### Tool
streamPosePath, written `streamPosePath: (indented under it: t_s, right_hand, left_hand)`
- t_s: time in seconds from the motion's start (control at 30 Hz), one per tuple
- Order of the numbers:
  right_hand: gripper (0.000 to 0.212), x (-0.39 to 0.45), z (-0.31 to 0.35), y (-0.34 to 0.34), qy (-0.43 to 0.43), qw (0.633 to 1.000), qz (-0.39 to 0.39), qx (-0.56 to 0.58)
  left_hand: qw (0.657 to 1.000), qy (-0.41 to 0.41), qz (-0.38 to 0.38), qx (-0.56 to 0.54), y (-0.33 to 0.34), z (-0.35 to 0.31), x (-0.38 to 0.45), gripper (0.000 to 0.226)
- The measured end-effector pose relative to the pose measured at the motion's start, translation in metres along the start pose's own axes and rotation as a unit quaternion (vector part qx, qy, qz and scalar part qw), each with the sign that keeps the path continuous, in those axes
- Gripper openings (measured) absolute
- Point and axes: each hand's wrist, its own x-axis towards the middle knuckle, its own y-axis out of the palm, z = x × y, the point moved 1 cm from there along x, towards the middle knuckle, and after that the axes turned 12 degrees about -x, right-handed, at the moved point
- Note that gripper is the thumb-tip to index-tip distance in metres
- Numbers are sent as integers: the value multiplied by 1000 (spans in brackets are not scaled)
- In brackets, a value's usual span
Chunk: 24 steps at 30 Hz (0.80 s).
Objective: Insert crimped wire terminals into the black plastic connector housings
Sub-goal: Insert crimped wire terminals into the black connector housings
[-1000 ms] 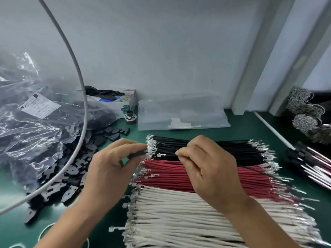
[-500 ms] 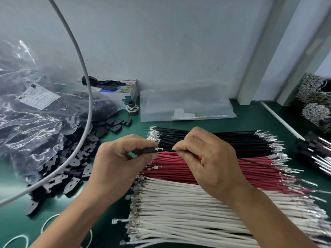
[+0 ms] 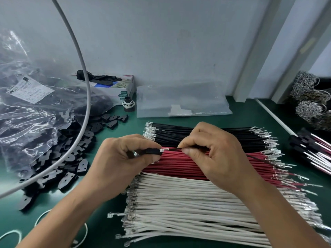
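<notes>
Above the red wire bundle (image 3: 188,163) near the middle of the green worktop (image 3: 250,111), the left hand (image 3: 123,163) pinches a small black plastic connector housing (image 3: 152,151) between thumb and fingers. The right hand (image 3: 215,154) pinches a thin black wire (image 3: 172,149) just beside it, its silver crimped terminal (image 3: 163,150) touching the housing's mouth between the two hands. Loose black housings (image 3: 71,158) are heaped toward the worktop's left edge.

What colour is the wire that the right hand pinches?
Black wire, seen in the head view.
</notes>
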Motion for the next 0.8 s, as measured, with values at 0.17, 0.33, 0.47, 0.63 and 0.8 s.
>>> streamPosePath:
  t_s: [0.17,0.33,0.47,0.63,0.8]
  right_hand:
    - [11,0,7,1,-8,999,33,15]
    - [13,2,0,-4,13,997,67,46]
    - [14,1,4,0,26,995,73,63]
    - [12,2,7,3,61,994,65,65]
    - [11,-2,21,10,-1,999,26,-27]
  left_hand:
    - [1000,-3,4,10,-3,1,0,28]
    - [1000,-7,15,-14,-2,2,0,21]
    - [1000,1,21,1,0,3,-1,18]
    - [999,0,16,-31,1,3,-1,19]
    - [998,15,7,61,4,4,-2,24]
